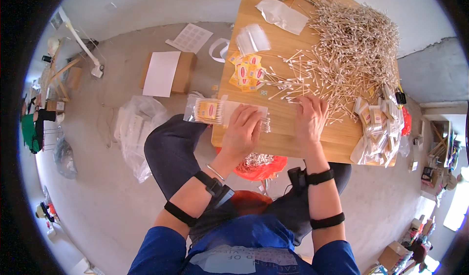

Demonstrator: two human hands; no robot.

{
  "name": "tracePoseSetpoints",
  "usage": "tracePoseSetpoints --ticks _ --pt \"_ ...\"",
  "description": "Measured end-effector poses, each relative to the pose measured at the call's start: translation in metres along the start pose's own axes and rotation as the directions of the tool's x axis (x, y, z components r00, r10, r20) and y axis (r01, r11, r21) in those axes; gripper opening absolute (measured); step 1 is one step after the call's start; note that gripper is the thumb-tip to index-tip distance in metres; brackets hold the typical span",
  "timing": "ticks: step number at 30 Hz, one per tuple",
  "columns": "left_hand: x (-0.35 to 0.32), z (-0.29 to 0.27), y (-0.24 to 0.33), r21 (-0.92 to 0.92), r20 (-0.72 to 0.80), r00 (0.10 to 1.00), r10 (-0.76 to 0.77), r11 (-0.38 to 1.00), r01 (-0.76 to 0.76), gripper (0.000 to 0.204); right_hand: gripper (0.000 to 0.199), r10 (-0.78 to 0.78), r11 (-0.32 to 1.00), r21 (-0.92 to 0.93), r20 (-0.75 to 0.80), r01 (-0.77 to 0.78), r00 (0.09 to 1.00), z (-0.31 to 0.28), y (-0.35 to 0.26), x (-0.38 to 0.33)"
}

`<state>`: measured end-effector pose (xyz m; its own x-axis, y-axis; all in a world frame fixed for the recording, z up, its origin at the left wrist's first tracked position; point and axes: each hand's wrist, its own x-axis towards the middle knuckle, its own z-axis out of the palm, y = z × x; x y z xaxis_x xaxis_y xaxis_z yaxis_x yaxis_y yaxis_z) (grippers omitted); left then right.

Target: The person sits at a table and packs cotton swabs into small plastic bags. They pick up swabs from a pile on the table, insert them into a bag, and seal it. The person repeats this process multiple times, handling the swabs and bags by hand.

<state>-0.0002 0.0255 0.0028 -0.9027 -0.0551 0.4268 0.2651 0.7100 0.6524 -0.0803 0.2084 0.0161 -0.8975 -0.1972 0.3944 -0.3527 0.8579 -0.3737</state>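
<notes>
My left hand (243, 128) is closed over a bundle of cotton swabs (266, 123), whose tips stick out past its fingers at the table's near edge. Beneath and behind it lies a pale clear plastic sleeve (233, 107). Just left of that hand, a filled packet of swabs (208, 111) with a yellow label overhangs the table corner. My right hand (312, 116) is at the edge of the scattered swabs (300, 75), its fingers bent together on a cotton swab; the fingertips are partly hidden.
Yellow label cards (246, 73) and clear sleeves (253, 39) lie on the wooden table (288, 141). A big heap of swabs (359, 40) covers its far right. Filled packets (378, 128) pile up at the right edge. A red bag of swabs (264, 165) sits below the near edge.
</notes>
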Motion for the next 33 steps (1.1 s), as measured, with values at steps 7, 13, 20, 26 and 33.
tracePoseSetpoints --ticks 7,13,20,26,33 --pt "0.002 -0.001 0.001 0.024 0.007 0.999 0.032 0.999 -0.032 0.017 0.016 -0.142 0.986 -0.067 0.139 0.152 0.98 -0.006 0.023 0.025" --pt "0.001 -0.002 0.0 0.021 0.007 1.0 0.024 0.999 -0.025 0.017 0.015 -0.184 0.982 0.003 0.243 0.189 0.952 -0.006 0.009 0.02" --pt "0.002 -0.001 0.001 0.015 -0.009 1.0 0.025 1.0 -0.025 0.016 0.014 -0.108 0.986 0.148 0.268 0.07 0.957 0.012 -0.022 0.008" --pt "0.002 0.0 0.001 0.006 0.001 1.0 0.02 1.0 -0.02 0.016 0.013 -0.017 1.0 0.013 0.042 0.016 0.999 0.003 0.01 0.02" --pt "0.001 -0.002 0.001 0.016 -0.022 0.999 0.026 1.0 -0.025 0.015 0.02 -0.099 0.993 0.073 0.107 0.092 0.989 -0.013 -0.016 -0.005"
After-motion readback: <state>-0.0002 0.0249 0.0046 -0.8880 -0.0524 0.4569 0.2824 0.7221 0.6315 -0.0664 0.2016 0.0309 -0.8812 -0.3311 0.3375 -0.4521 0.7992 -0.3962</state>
